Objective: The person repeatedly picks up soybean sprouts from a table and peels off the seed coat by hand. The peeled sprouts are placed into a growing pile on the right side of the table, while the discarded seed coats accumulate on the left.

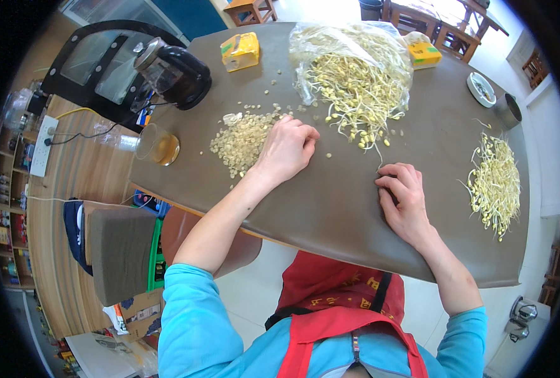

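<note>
On the brown tabletop (308, 208), my left hand (287, 147) rests at the right edge of a heap of pale bean hulls (242, 139), fingers curled; whether it pinches anything cannot be told. My right hand (402, 196) lies further right, its fingers bent, with the thin tail of a sprout at its fingertips; a grip on it cannot be made out. Beyond both hands, bean sprouts (355, 90) with yellow heads spill from a clear plastic bag (303, 52). A separate pile of sprouts (494, 182) lies near the table's right end.
A glass kettle (171, 73) with dark liquid and a glass of amber drink (159, 146) stand at the left. Yellow packages (240, 52) flank the bag. A white ashtray (481, 90) and a metal cup (509, 111) stand at the far right. A power strip (43, 146) lies on the wooden counter.
</note>
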Tool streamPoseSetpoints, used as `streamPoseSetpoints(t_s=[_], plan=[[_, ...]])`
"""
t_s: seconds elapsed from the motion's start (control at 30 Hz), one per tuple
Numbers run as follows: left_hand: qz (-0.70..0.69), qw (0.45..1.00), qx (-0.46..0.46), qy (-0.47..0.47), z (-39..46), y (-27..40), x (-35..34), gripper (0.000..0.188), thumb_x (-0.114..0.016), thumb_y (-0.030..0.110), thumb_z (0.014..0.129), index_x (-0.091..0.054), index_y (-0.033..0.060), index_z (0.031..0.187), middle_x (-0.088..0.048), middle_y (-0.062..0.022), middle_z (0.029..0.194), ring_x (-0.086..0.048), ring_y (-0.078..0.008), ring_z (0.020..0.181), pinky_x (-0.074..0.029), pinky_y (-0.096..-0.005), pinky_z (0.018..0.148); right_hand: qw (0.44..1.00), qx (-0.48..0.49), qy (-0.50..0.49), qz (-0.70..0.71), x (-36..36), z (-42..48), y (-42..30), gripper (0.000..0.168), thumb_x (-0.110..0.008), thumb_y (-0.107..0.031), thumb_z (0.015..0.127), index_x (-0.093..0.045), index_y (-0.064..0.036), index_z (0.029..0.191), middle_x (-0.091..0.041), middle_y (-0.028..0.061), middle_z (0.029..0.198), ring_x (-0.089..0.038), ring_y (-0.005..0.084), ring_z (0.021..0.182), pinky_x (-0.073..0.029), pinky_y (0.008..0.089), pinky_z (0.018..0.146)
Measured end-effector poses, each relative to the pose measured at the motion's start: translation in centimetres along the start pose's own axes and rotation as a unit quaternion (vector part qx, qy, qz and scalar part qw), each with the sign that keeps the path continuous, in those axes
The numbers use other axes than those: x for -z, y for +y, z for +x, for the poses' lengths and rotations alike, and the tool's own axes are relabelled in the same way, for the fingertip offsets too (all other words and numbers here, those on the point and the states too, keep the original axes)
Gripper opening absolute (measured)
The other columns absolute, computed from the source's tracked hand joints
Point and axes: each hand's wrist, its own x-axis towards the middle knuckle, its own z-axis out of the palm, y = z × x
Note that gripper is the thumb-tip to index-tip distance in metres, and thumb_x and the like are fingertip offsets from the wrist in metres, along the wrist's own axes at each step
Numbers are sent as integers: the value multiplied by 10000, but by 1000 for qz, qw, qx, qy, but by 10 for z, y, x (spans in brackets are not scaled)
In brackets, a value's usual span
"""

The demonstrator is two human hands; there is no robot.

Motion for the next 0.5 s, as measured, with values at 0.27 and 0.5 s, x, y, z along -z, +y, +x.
streamPoseSetpoints(t_s=[0.27,0.5], plan=[[-281,951,123,-39,12,62,8,129,-735,81,836,-727,2,938,-712,-102,825,-673,-180,720,-554,-333,700,999,-37,11,38,5,-4,5,231,-637,72,786,-646,-16,999,-639,97,1068,-580,293,1026,-424,405,902],[-17,999,-25,13,-4,25,-19,107,-717,64,851,-659,54,941,-612,-135,956,-579,-359,971,-505,-428,866,1000,-6,0,19,6,-5,0,264,-638,55,791,-640,-11,1047,-609,135,1131,-571,317,1063,-430,425,908]])
